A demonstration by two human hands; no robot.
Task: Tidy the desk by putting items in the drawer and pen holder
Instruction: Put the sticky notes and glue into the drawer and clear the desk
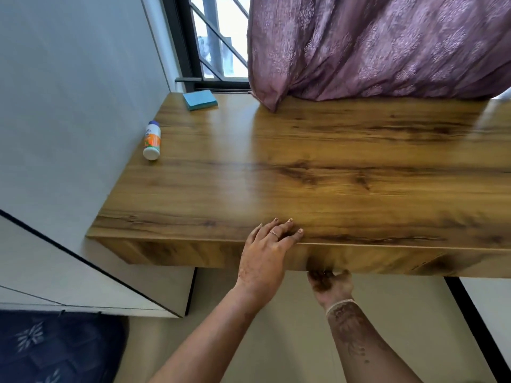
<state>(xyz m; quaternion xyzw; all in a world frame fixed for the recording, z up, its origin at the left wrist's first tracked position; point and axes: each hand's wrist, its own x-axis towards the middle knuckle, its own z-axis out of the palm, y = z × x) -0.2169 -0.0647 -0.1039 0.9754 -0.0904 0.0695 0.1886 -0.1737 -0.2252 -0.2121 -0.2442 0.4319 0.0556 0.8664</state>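
Head view showed a pale wall [69, 92] along the left side, meeting a wood-grain desk [331, 175] that filled the middle of the scene. A purple patterned curtain [373, 45] hung behind the desk, its lower hem resting on the far edge of the top. A dark-framed barred window [218, 37] stood between wall and curtain. A white cabinet [69, 272] with a dark edge line stood at the lower left, below the desk's left end. A dark blue rug [55, 349] with a pale print lay at the bottom left corner on a light floor [290, 341].

The panel [387, 261] under the desk top sat flush with the front edge, not pulled out.

The left hand [265, 252] lay over the front edge of the desk, fingers spread and fairly straight, tips pressed on the top, holding nothing. The right hand [330, 283] was beneath the panel's lower edge, palm up; its fingers went up behind the panel and were hidden and blurred, so its grip could not be judged.

A blue pad [200, 99] lay flat at the far left corner of the top, near the window. A white bottle [152, 144] with an orange label lay on its side near the left edge, just beside the wall, well apart from both hands.

A ring [273, 233] was noted on one left finger.
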